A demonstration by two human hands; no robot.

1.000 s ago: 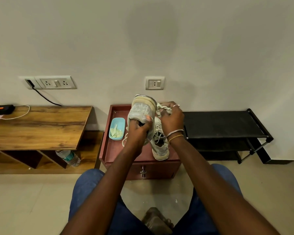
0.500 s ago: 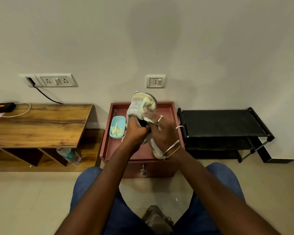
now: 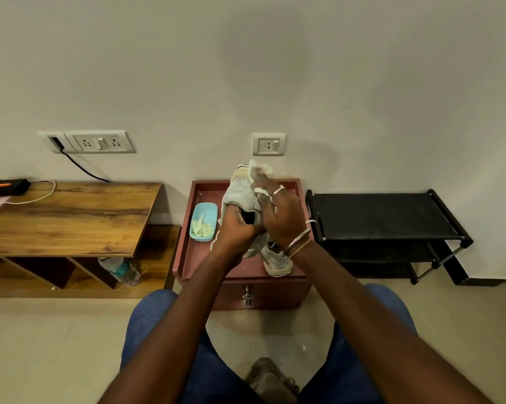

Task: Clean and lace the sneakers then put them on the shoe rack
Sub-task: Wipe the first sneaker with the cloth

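A: Hand states?

B: Left hand (image 3: 235, 228) grips the sneaker (image 3: 241, 193) at its collar, fingers curled into the opening. Right hand (image 3: 281, 218) holds a cloth (image 3: 260, 172) bunched at its fingertips and laid on the sneaker's upper part. The thumb is hidden, so the exact pinch cannot be read.

A: Sneaker position and axis?

B: It is held off the cabinet (image 3: 187, 258), above the middle of its top. The long axis is near upright: toe end up toward the wall, heel opening down at the left hand. The cloth sits at the toe end.

A: The other sneaker (image 3: 276, 259)?

B: It lies on the cabinet near the front right corner, partly under the right wrist. Its axis runs front to back. I cannot tell whether it is laced.

A: Which relation decides the next stroke?

B: My judgement is the axis. The right hand is at the top, so wiping runs down toward the left hand's grip. The step in hand is cleaning, and lacing and racking are not yet done.

A: Rack (image 3: 386, 217)?

B: It stands just right of the cabinet with no sneaker on it. The right hand is the nearer one. A blue dish (image 3: 204, 221) lies by the cabinet's left edge.
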